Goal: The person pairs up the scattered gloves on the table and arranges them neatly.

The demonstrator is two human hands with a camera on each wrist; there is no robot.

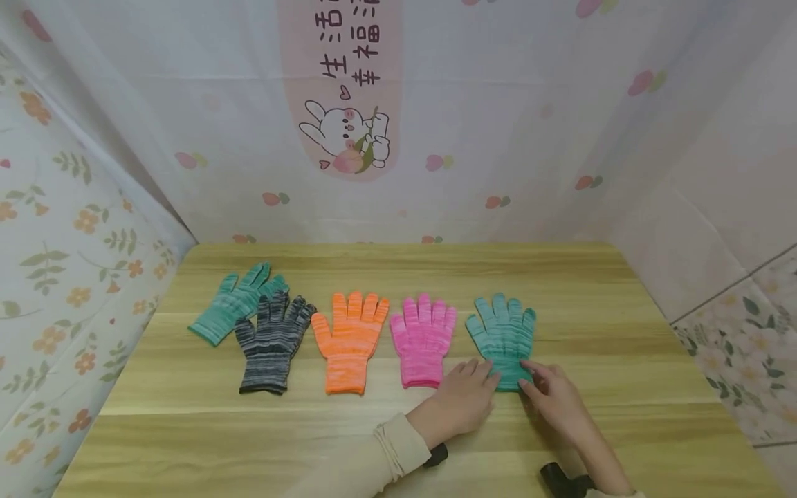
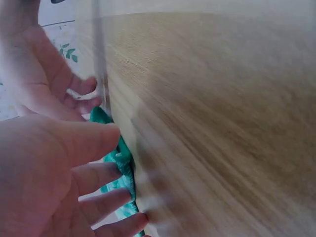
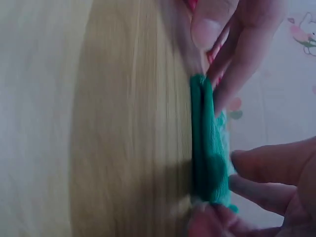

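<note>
A teal glove (image 1: 507,339) lies flat with its fingers pointing away, rightmost in a row. My left hand (image 1: 463,401) is at the left side of its cuff, fingers extended and fingertips touching it. On the other side, my right hand (image 1: 554,401) has its fingertips at the cuff's right edge, thumb apart from the fingers. The right wrist view shows the folded edge of the green cuff (image 3: 210,143) between the two hands. In the left wrist view, the glove (image 2: 118,168) is partly hidden behind the left fingers. A pink glove (image 1: 425,342) is just left of my left hand.
Further left on the wooden table (image 1: 187,443) are an orange glove (image 1: 349,342) and a grey-black glove (image 1: 270,346). The latter overlaps another teal glove (image 1: 233,308), which lies tilted. Printed cloth (image 1: 498,138) hangs behind the table's far edge.
</note>
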